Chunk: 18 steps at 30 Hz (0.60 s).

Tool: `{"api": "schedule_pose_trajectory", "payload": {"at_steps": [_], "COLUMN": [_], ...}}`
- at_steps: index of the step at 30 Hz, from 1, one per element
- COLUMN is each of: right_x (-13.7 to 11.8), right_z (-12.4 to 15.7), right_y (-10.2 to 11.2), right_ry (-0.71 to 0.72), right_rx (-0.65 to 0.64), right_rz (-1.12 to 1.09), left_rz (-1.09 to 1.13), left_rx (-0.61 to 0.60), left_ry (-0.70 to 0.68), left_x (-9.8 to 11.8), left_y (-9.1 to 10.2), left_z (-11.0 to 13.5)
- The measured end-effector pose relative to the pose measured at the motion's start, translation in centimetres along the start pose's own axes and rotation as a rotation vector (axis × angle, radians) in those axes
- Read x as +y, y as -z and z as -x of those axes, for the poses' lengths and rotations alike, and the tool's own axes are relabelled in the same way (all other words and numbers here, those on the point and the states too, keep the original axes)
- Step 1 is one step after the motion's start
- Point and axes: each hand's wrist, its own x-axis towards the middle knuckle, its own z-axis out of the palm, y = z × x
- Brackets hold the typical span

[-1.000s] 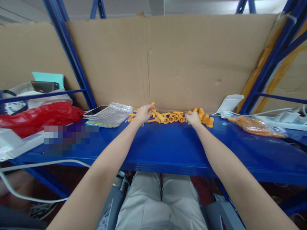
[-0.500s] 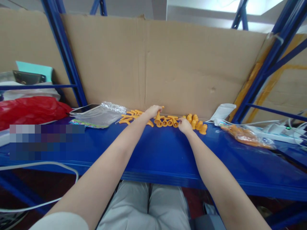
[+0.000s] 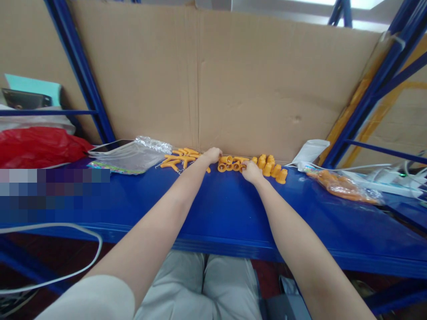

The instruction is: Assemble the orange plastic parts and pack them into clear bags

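Note:
Orange plastic horn-shaped pieces (image 3: 229,167) lie in a row at the back of the blue shelf, round mouths facing me. On top of the row's left part lies one more horn-shaped piece (image 3: 229,159), its mouth pointing right. My left hand (image 3: 212,155) is closed at its left end, hiding the narrow part. My right hand (image 3: 252,172) has its fingers bent round the piece at the row's right end, which is partly covered. Right of it stand several orange cup-shaped pieces (image 3: 276,170). Behind my left forearm lie orange branching pieces (image 3: 180,156), some with small metal chains.
A cardboard panel (image 3: 247,84) rises behind the pieces, between blue posts. On the left are a clear plastic bag (image 3: 140,156), a white-framed device (image 3: 111,147) and a red bag (image 3: 40,146). A bag of orange parts (image 3: 340,187) and a power strip (image 3: 390,184) lie right.
The horn-shaped piece in my left hand has gone from upright to lying on the row. My right hand has shifted slightly left against the row's end. The view has tilted down a little.

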Motion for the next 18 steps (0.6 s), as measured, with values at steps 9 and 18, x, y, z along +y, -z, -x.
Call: {"api": "schedule_pose_trajectory", "payload": {"at_steps": [9, 18], "right_x": [0.8, 1.2], "right_z": [-0.5, -1.3], "right_y": [-0.5, -1.2], "right_ry": [0.031, 0.073], "right_rx": [-0.042, -0.033], "right_rz": [-0.012, -0.040], "left_rz": [0.038, 0.237], "left_rx": [0.124, 0.055], "left_ry": [0.224, 0.129], "left_x": [0.8, 1.6], "left_y": [0.0, 0.3], "left_z": [0.2, -0.9]}}
